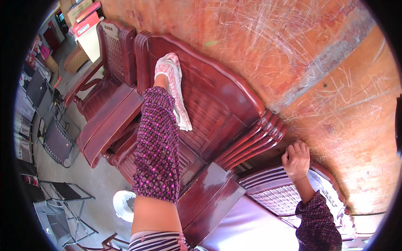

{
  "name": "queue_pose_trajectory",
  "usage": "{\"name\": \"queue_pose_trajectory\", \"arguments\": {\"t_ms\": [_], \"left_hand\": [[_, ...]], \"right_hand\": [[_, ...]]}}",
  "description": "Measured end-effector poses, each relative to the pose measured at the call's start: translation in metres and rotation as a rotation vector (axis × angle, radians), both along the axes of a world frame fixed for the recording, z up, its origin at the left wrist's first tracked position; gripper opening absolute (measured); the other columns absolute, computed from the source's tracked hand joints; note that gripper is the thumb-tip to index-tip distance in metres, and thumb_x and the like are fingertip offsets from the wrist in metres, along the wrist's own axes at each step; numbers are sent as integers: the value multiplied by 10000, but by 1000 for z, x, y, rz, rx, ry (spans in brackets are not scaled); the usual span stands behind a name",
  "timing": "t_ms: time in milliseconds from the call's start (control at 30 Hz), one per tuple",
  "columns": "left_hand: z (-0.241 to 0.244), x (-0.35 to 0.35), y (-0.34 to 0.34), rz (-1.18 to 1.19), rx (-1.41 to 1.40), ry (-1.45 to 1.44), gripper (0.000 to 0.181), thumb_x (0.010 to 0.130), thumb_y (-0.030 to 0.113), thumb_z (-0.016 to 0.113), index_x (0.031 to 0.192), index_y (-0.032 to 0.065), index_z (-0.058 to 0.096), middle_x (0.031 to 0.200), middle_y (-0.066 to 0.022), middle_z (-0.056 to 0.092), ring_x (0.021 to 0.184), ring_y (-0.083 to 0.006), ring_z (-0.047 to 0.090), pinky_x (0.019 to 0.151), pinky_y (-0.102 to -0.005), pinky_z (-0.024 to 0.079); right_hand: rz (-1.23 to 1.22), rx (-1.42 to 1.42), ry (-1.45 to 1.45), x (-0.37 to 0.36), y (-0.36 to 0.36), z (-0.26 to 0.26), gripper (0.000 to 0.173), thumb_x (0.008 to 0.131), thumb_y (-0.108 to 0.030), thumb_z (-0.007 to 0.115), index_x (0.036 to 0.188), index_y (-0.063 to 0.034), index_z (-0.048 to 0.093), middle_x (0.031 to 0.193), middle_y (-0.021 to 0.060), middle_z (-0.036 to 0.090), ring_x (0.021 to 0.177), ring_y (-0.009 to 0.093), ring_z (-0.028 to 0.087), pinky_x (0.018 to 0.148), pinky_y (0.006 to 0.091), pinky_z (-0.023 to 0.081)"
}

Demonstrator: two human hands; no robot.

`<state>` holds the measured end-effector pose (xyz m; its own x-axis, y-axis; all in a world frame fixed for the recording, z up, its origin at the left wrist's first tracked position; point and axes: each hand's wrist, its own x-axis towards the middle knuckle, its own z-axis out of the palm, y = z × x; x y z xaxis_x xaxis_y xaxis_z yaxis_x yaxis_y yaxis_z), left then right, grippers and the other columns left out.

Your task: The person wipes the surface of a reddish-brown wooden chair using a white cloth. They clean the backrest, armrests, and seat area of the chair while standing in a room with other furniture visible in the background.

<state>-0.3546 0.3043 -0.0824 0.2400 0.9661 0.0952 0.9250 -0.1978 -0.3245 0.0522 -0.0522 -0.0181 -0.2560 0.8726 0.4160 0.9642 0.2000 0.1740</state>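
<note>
A pink and white patterned cloth (179,97) lies against the carved backrest of a dark red wooden bench (213,81). My left hand (166,67) is wrapped by this cloth and presses it near the upper left of the backrest; its fingers are hidden under the fabric. A purple patterned sleeve covers my left forearm. My right hand (296,158), fingers curled and with no object visible in it, rests on the top of the carved backrest (270,185) of another seat at the right, close to the wooden wall.
A scratched wooden wall (298,56) rises behind the furniture. A matching armchair (114,59) and a wooden side table (110,125) stand left. On the floor are a white bucket (123,205) and folding chairs (58,141). Boxes (86,23) are stacked at the upper left.
</note>
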Motion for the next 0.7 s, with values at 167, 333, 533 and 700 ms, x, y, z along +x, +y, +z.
{"name": "queue_pose_trajectory", "arguments": {"t_ms": [167,333,533,700], "left_hand": [[37,46,-53,161,-45,-755,259,923,93,371,1040,-12,576,1008,-206,617,845,-295,582,794,-371,472],[2,35,-28,72,-46,-116,223,905,152,432,1026,63,596,1019,-135,597,903,-239,531,834,-337,452],[-10,11,12,142,-79,211,263,884,271,503,1089,211,656,1224,1,575,1138,-168,520,953,-280,426],[27,35,-23,151,-393,95,336,896,290,493,1203,219,609,1326,34,520,1253,-166,447,1005,-282,392]], "right_hand": [[-42,-1,-21,13,-4,2,87,653,-81,595,687,-31,532,804,139,541,940,317,540,798,426,427],[-13,-2,-33,9,-2,-2,83,656,-78,590,680,-31,525,798,140,540,941,320,540,795,426,426],[10,-7,-13,-2,0,-4,81,660,-78,586,680,-31,524,797,143,539,945,325,540,803,426,424],[-5,1,-21,9,-3,0,89,660,-88,592,689,-31,529,799,139,542,948,321,540,804,425,423]]}}
